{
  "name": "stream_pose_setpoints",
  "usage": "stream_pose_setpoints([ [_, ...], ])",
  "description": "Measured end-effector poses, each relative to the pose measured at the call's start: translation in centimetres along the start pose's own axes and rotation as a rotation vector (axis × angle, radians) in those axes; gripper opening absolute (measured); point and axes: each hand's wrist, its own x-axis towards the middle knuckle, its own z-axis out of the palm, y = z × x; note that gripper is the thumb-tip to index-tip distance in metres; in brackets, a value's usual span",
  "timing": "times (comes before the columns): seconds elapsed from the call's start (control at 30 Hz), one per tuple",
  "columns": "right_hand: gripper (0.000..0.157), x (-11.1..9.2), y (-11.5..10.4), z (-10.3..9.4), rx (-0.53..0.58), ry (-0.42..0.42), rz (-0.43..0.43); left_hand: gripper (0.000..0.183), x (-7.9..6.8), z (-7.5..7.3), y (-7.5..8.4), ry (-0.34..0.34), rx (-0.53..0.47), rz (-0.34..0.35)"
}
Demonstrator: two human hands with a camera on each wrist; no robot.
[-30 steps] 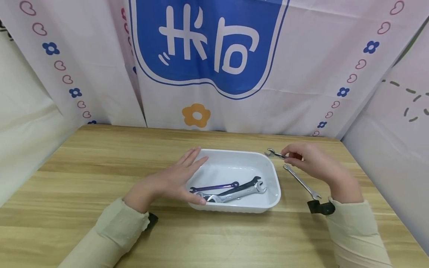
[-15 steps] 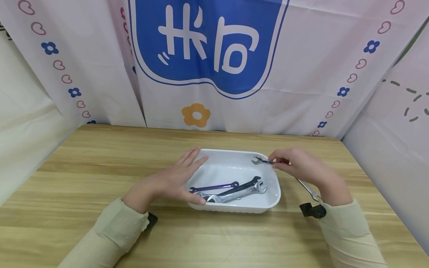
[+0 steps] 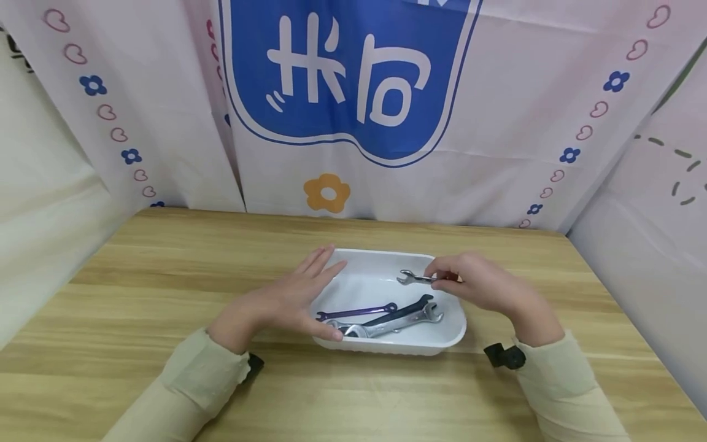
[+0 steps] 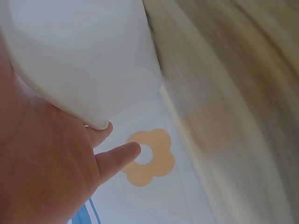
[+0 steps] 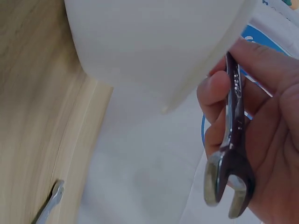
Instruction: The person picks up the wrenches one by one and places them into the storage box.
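Observation:
My right hand (image 3: 480,285) pinches a silver double open-ended wrench (image 3: 411,278) over the right part of a white plastic tray (image 3: 386,347). The right wrist view shows this wrench (image 5: 233,158) between thumb and fingers, one forked end near the palm. My left hand (image 3: 278,307) lies along the tray's left end, fingers spread, thumb over the front rim. Inside the tray a thin purple wrench (image 3: 359,312) lies behind a black wrench (image 3: 418,303) and a larger silver wrench (image 3: 394,321). Their left ends are partly hidden by my left thumb.
Another silver wrench (image 5: 55,195) lies on the wooden table (image 3: 353,399) right of the tray; my right arm hides it in the head view. A printed cloth (image 3: 265,172) hangs along the table's back edge, with pale cloth at both sides.
My right hand has carried the wrench leftward from the table over the tray's rim. The left hand stays at the tray's left end, and the view has shifted slightly.

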Motion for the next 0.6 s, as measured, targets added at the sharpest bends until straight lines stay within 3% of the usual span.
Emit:
stream_pose_setpoints([
  [0.27,0.015,0.7,-0.8,0.8,0.038,-0.033,-0.042,0.120,-0.1,0.1,0.3,-0.012,-0.011,-0.004],
  [0.6,0.014,2.9,-1.3,1.6,0.103,-0.074,-0.110,0.120,-0.1,-0.1,0.2,-0.002,-0.012,0.003],
])
